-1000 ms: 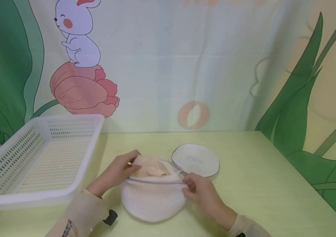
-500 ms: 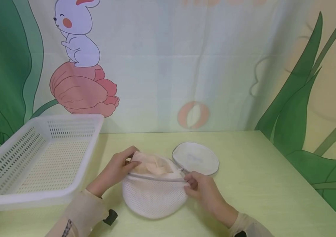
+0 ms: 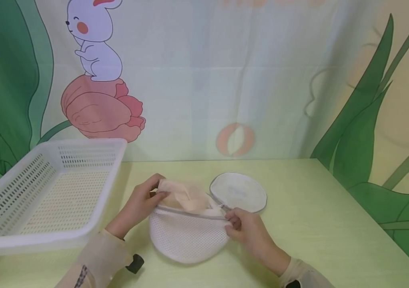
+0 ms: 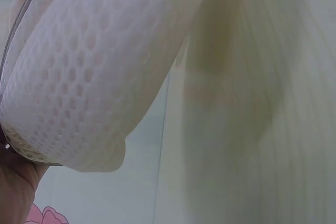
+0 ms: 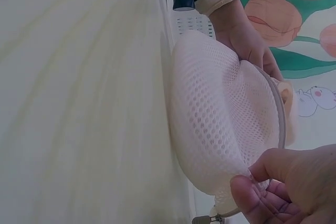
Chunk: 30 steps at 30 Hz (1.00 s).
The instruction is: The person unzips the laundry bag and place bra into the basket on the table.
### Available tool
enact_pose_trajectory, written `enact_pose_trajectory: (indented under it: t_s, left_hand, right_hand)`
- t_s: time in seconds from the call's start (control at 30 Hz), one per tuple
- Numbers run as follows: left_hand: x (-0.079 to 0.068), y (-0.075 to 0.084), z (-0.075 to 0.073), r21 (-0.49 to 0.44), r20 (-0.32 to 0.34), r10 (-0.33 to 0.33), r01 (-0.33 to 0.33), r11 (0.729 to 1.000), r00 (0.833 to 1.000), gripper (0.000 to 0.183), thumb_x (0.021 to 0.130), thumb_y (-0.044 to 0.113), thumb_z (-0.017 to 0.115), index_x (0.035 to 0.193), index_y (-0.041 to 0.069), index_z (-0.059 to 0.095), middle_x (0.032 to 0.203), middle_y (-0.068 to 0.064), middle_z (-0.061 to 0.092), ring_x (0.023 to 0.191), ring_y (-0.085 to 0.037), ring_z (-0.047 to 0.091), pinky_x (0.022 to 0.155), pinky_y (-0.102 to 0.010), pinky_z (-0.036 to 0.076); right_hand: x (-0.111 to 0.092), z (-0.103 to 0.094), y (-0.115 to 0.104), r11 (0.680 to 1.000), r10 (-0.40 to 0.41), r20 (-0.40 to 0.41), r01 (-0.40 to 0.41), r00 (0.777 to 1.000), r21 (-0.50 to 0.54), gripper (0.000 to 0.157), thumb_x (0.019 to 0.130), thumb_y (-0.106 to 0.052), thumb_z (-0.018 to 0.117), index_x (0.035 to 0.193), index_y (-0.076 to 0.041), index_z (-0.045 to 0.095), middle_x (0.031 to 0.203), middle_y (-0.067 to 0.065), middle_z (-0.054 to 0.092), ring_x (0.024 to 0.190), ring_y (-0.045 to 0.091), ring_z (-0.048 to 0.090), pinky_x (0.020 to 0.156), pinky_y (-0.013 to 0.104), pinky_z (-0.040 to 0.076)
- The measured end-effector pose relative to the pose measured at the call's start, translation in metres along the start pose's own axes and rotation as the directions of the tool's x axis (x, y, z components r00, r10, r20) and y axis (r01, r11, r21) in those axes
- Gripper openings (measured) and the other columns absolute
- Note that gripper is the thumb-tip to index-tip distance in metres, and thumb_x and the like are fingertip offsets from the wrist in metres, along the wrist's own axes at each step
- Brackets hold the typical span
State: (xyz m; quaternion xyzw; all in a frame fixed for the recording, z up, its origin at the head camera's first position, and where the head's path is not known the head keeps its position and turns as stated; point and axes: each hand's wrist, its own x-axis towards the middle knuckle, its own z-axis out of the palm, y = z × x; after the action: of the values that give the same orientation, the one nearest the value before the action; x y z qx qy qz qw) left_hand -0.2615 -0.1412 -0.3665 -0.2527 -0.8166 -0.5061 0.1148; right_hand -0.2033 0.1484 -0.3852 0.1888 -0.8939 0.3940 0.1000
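Observation:
A white mesh laundry bag point(image 3: 190, 236) with a grey zip edge stands open-mouthed on the table in the head view. A peach-coloured cloth piece point(image 3: 184, 196) bulges from its mouth; its kind is unclear. My left hand point(image 3: 143, 206) grips the bag's left rim, thumb over the peach cloth, fingers hidden behind; whether it pinches the cloth too, I cannot tell. At the right end of the zip edge, my right hand point(image 3: 249, 232) pinches the bag between thumb and fingers. The right wrist view shows this pinch on the mesh point(image 5: 210, 124), with a zip pull point(image 5: 207, 219) below.
A large white plastic basket point(image 3: 93, 224) with slotted walls stands on the left of the table. Behind the bag lies a round white piece with a grey edge point(image 3: 240, 192). A printed backdrop point(image 3: 175, 100) hangs along the table's far edge.
My left hand has risen slightly away from me, lifting the left rim and the peach cloth with it. The right hand has shifted slightly right and keeps its pinch.

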Motion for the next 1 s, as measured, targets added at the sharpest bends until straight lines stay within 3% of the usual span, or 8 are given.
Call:
enact_pose_trajectory:
  t_s: [0.23, 0.4, 0.53, 0.83, 1.0]
  left_hand:
    - [0.0009, 0.0031, 0.0001, -0.019, -0.053, -0.02, 0.019, 1.0, 0.998, 0.018, 0.09, -0.002, 0.062, 0.106, 0.005, 0.056, 0.104, -0.018, 0.065, 0.085, -0.021, 0.065, 0.072, -0.023, 0.054]
    - [0.0019, 0.0042, 0.0011, 0.051, -0.116, 0.012, -0.006, 0.999, 0.993, 0.018, 0.088, -0.003, 0.065, 0.102, 0.006, 0.058, 0.093, -0.012, 0.065, 0.073, -0.012, 0.057, 0.064, -0.019, 0.047]
    - [0.0011, 0.0059, 0.0024, 0.076, -0.161, 0.019, -0.006, 0.997, 0.987, 0.017, 0.088, -0.002, 0.066, 0.101, 0.007, 0.058, 0.089, -0.009, 0.065, 0.069, -0.012, 0.052, 0.06, -0.019, 0.044]
    - [0.0005, 0.0067, 0.0041, -0.002, -0.222, -0.013, 0.013, 1.0, 0.975, 0.015, 0.089, 0.001, 0.066, 0.1, 0.005, 0.057, 0.09, -0.01, 0.063, 0.073, -0.011, 0.053, 0.061, -0.019, 0.045]
    - [0.0024, 0.0064, 0.0012, -0.089, -0.262, -0.015, -0.008, 0.996, 0.965, 0.019, 0.088, 0.003, 0.068, 0.104, 0.004, 0.058, 0.09, -0.011, 0.061, 0.072, -0.007, 0.056, 0.06, -0.02, 0.048]
  right_hand:
    - [-0.0005, -0.0005, 0.001, 1.0, 0.0, 0.012, 0.0, 1.0, 0.002, 0.016, 0.078, 0.005, 0.069, 0.092, 0.001, 0.066, 0.076, 0.002, 0.065, 0.066, 0.008, 0.058, 0.058, 0.018, 0.051]
    - [-0.0003, -0.0006, 0.0009, 1.0, -0.011, 0.015, 0.011, 1.0, 0.015, 0.016, 0.078, 0.006, 0.069, 0.093, 0.002, 0.066, 0.076, 0.003, 0.065, 0.066, 0.007, 0.058, 0.057, 0.018, 0.051]
    - [0.0002, -0.0003, 0.001, 1.0, -0.02, 0.018, 0.019, 1.0, 0.023, 0.016, 0.077, 0.006, 0.069, 0.093, 0.003, 0.066, 0.076, 0.004, 0.066, 0.066, 0.008, 0.059, 0.057, 0.017, 0.051]
    - [-0.0001, 0.0001, 0.0018, 0.999, -0.038, 0.015, 0.037, 0.999, 0.028, 0.015, 0.078, 0.005, 0.069, 0.093, 0.003, 0.066, 0.076, 0.006, 0.066, 0.065, 0.008, 0.059, 0.056, 0.017, 0.052]
    - [-0.0004, -0.0003, 0.0026, 1.0, -0.003, 0.021, 0.002, 1.0, 0.015, 0.014, 0.078, 0.004, 0.069, 0.091, 0.001, 0.066, 0.077, 0.003, 0.065, 0.067, 0.009, 0.059, 0.058, 0.018, 0.051]
